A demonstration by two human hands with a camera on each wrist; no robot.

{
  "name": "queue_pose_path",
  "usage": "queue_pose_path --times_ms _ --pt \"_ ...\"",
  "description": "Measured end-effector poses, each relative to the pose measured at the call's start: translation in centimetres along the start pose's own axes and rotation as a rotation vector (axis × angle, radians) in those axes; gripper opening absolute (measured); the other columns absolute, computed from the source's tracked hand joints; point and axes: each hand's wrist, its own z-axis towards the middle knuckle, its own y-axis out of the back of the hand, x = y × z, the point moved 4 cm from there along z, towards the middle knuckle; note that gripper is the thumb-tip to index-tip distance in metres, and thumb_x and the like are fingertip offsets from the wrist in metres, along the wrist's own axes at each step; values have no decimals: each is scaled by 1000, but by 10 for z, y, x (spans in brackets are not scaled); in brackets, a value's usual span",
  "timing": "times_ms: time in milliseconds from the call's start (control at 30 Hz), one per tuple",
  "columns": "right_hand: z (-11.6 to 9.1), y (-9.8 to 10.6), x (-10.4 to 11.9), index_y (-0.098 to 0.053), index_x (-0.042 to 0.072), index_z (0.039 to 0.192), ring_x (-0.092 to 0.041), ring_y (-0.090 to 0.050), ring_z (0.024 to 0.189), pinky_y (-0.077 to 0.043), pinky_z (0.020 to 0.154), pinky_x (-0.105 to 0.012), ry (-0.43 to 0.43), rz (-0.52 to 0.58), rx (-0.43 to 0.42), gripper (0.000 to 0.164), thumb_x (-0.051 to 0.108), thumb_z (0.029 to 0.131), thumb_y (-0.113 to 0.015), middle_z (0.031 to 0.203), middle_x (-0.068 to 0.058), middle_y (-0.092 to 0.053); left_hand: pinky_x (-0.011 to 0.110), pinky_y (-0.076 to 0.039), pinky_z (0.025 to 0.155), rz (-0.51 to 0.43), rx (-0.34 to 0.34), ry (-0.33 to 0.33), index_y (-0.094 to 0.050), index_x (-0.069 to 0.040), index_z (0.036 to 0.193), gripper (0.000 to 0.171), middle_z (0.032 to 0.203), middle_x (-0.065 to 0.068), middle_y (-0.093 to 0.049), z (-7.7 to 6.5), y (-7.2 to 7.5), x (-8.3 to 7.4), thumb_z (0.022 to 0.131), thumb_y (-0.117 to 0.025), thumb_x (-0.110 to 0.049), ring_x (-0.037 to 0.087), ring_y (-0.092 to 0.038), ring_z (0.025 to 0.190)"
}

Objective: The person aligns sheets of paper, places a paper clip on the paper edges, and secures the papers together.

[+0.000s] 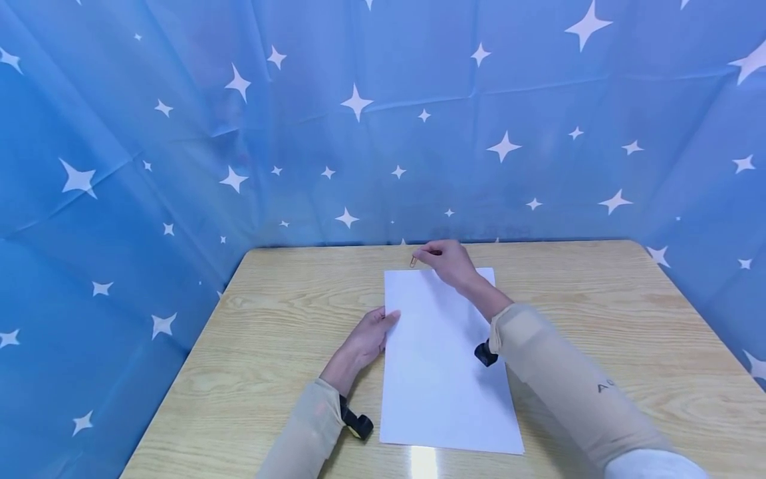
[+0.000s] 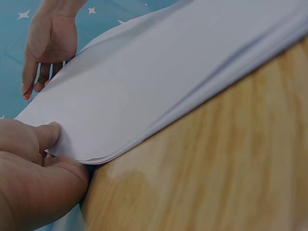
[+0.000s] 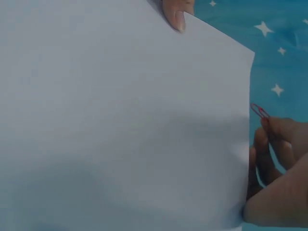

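A stack of white paper sheets [image 1: 445,379] lies lengthwise in front of me, its layered edges showing in the left wrist view. My left hand [image 1: 366,338] pinches the stack at its left edge, thumb on top and fingers underneath. Beyond the far edge of the paper, my right hand [image 1: 451,264] holds a small reddish paper clip [image 3: 260,110] between thumb and fingertip. The clip's looped end sticks out past the fingertips, just off the paper's edge in the right wrist view.
Under the paper is a light wood-grain table [image 1: 287,319], its far edge close behind my right hand. A blue curtain with white stars [image 1: 383,133] hangs behind and beside it. Each wrist carries a small black camera [image 1: 358,422].
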Motion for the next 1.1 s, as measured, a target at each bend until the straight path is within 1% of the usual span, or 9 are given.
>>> queue_pose_path --times_ms 133,233,400,533,600,833,967,1100 --pt "2 -5 2 -74 17 102 -23 -54 87 -45 67 -35 42 -58 -13 21 33 97 -61 107 -3 -66 36 -57 76 4 -5 2 -55 0 126 33 111 15 -67 -1 -1 1 104 -46 -23 23 -68 93" --pt "2 -8 3 -75 17 98 -23 -54 81 -45 62 -34 67 -106 -13 20 32 97 -62 101 -3 -66 36 -57 77 4 -5 7 -55 0 127 33 112 16 -66 -1 -2 2 104 -46 -22 24 -68 94" --pt "3 -13 6 -75 15 101 -22 -58 86 -49 67 -35 87 -107 34 22 31 98 -61 99 -4 -66 36 -56 78 2 -3 1 -53 3 128 34 114 18 -65 -1 -3 2 104 -45 -20 24 -67 95" --pt "3 -16 10 -75 14 103 -21 -59 89 -50 71 -35 93 -96 54 23 30 99 -59 100 -3 -67 36 -56 78 -3 -3 -1 -52 3 128 34 114 17 -65 -1 -3 0 104 -45 -19 23 -67 96" --pt "4 -18 12 -75 14 102 -21 -59 90 -49 72 -35 96 -86 64 22 29 99 -58 99 -3 -67 35 -56 78 -2 -4 -2 -52 2 129 33 113 16 -65 -1 -3 -1 105 -45 -19 23 -67 96" --pt "4 -21 13 -75 15 102 -22 -55 91 -43 71 -35 51 -55 97 25 33 99 -58 100 -2 -67 36 -56 79 -1 9 -5 -52 1 131 35 115 16 -65 -1 -3 -2 105 -44 -21 25 -66 98" --pt "3 -22 13 -75 17 104 -20 -58 99 -45 77 -37 31 -58 133 24 35 98 -59 104 -1 -67 36 -56 79 -1 13 -4 -52 1 130 35 115 16 -65 0 -3 -1 105 -44 -21 24 -66 98" --pt "2 -23 14 -74 19 103 -20 -58 104 -47 83 -39 34 -49 149 22 34 98 -59 107 0 -67 36 -56 79 0 17 -1 -52 0 131 34 115 16 -65 1 -2 -1 105 -43 -21 25 -66 98"
